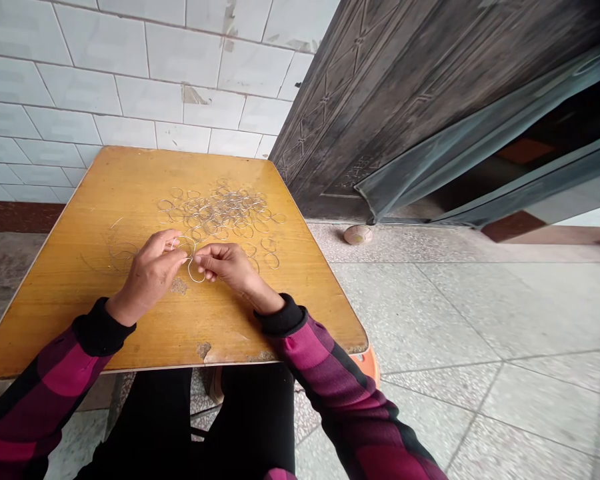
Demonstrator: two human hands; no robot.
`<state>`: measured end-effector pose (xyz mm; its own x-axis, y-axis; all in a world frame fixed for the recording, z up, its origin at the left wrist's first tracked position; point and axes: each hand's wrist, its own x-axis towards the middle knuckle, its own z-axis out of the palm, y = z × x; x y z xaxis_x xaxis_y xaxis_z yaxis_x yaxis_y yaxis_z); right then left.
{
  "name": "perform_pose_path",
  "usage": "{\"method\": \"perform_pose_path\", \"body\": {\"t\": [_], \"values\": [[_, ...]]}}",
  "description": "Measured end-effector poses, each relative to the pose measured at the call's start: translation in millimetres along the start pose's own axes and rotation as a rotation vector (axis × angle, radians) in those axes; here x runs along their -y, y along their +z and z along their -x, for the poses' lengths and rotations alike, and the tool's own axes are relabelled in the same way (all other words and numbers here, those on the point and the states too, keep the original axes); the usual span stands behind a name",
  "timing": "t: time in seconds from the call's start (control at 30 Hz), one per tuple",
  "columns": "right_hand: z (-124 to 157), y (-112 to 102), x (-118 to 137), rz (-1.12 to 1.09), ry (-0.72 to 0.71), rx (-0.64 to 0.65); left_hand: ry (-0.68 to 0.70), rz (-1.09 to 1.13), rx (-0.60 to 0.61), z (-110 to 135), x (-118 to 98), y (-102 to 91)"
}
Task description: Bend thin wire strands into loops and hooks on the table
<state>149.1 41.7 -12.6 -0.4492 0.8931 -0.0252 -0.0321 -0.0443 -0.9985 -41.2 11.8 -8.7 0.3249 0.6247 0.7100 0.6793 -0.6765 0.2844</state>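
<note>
Between my two hands is a thin silvery wire bent into a figure-eight of two loops [195,281], held above the wooden table. My left hand [153,270] pinches it from the left, thumb and fingers closed on the upper loop. My right hand [226,265] grips it near the middle, where the loops meet, with the fingers curled in. Just beyond the hands lies a tangled pile of similar wire loops [230,208]. Several thin wire pieces [120,253] lie loose on the table left of my left hand.
The yellow wood-grain table [145,180] has chipped spots near its front edge. White wall tiles [185,53] stand behind it. A dark carved door [360,100] and a grey-green curtain [430,160] are at the right. A roundish object [358,235] lies on the floor, and an orange stool [369,363] shows under the table's corner.
</note>
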Motion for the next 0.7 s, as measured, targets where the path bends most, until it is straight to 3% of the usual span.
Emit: {"method": "perform_pose_path", "body": {"t": [0.43, 0.7], "values": [[2.1, -1.9, 0.1, 0.079, -0.027, 0.026, -0.031, 0.065, -0.006, 0.4, -0.6, 0.5], [3.9, -1.4, -0.9, 0.273, -0.178, 0.003, -0.032, 0.068, 0.002, 0.6, -1.9, 1.3]]}}
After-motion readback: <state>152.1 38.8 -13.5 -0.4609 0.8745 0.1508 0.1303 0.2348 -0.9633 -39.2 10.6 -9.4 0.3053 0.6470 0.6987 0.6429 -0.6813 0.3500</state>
